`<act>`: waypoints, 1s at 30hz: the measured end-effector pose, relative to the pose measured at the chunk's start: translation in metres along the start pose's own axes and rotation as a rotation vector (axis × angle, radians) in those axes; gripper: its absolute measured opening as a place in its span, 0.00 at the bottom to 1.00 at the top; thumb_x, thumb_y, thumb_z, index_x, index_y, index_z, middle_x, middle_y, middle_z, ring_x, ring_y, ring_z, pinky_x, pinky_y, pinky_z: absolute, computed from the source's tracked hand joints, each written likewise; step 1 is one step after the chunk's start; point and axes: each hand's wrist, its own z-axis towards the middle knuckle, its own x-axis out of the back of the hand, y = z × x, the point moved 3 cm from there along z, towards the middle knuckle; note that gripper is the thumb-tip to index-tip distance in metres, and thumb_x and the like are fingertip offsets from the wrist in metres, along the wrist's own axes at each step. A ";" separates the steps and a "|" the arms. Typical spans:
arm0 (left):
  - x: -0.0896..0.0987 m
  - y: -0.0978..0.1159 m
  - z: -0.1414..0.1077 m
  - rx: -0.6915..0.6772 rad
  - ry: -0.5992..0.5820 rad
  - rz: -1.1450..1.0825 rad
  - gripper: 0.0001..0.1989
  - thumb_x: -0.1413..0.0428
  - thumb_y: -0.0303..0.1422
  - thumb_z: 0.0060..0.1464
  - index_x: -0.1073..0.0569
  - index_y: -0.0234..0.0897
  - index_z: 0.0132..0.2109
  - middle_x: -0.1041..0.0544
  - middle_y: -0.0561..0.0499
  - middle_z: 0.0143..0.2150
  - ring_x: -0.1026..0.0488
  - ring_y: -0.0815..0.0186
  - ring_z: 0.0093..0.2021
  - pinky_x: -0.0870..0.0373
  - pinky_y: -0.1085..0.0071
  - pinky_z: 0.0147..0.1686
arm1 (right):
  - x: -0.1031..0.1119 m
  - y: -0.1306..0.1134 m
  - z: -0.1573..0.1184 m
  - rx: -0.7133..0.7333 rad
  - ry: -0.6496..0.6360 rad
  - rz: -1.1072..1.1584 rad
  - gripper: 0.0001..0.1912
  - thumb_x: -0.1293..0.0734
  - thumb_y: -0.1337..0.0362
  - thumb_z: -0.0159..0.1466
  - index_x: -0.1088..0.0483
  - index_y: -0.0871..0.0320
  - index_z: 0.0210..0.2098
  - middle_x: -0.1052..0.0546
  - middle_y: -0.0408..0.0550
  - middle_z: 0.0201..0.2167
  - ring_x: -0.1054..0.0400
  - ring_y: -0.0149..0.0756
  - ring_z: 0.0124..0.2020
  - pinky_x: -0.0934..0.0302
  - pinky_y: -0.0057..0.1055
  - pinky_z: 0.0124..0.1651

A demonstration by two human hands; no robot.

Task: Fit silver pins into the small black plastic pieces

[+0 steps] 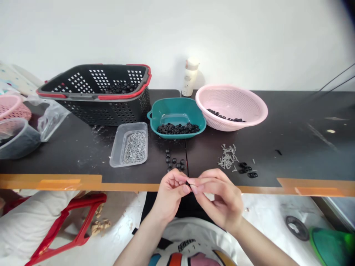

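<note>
My left hand (172,194) pinches a small black plastic part (188,183) at the table's front edge, mostly covered by fingertips. My right hand (220,195) meets it there, thumb and fingers pressed together; what they hold is hidden. Just beyond my left hand lie several loose round black parts (174,160). To the right of my right hand are a pile of small silver screws (227,158) and a few black oval parts (246,169). A clear tray (115,157) holds many more screws. Small black parts fill the bottom of a teal basin (173,107).
Behind stand a black basket with red trim (111,109), a white bottle (190,77) and a pink colander (249,99) with black parts. At left are a clear tub (23,142) and another person's pale clothing (36,218) by a red stool (80,231).
</note>
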 end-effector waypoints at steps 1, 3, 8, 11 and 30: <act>0.000 -0.001 0.000 0.009 0.007 -0.007 0.17 0.28 0.34 0.35 0.29 0.34 0.26 0.26 0.58 0.24 0.31 0.76 0.25 0.36 0.80 0.29 | 0.000 0.001 -0.001 -0.016 -0.006 -0.015 0.19 0.32 0.80 0.57 0.28 0.51 0.42 0.19 0.46 0.34 0.30 0.38 0.32 0.32 0.36 0.32; 0.000 -0.005 0.001 0.032 0.022 -0.013 0.18 0.28 0.35 0.35 0.28 0.34 0.27 0.26 0.57 0.25 0.30 0.75 0.26 0.35 0.80 0.30 | 0.002 0.005 -0.002 -0.064 -0.021 0.007 0.19 0.31 0.78 0.58 0.28 0.51 0.44 0.19 0.46 0.35 0.29 0.38 0.31 0.32 0.36 0.33; -0.001 -0.012 0.006 0.104 0.057 0.003 0.16 0.28 0.36 0.34 0.26 0.35 0.27 0.23 0.56 0.27 0.26 0.73 0.28 0.28 0.78 0.33 | 0.032 0.028 -0.008 -0.154 -0.087 0.021 0.12 0.29 0.71 0.60 0.27 0.52 0.42 0.20 0.47 0.39 0.26 0.41 0.39 0.32 0.38 0.41; 0.000 -0.015 0.009 0.136 0.085 0.002 0.15 0.28 0.37 0.37 0.23 0.37 0.33 0.23 0.56 0.28 0.26 0.74 0.28 0.26 0.77 0.35 | 0.086 0.060 -0.022 -0.382 0.108 -0.303 0.06 0.30 0.63 0.61 0.25 0.53 0.38 0.21 0.49 0.40 0.28 0.42 0.40 0.33 0.37 0.39; -0.006 -0.014 0.009 0.058 0.023 0.150 0.15 0.32 0.42 0.43 0.21 0.39 0.37 0.26 0.53 0.29 0.30 0.73 0.28 0.26 0.73 0.34 | 0.144 0.125 -0.016 -0.961 -0.364 -0.928 0.13 0.35 0.49 0.57 0.26 0.50 0.33 0.21 0.42 0.32 0.28 0.42 0.32 0.43 0.33 0.29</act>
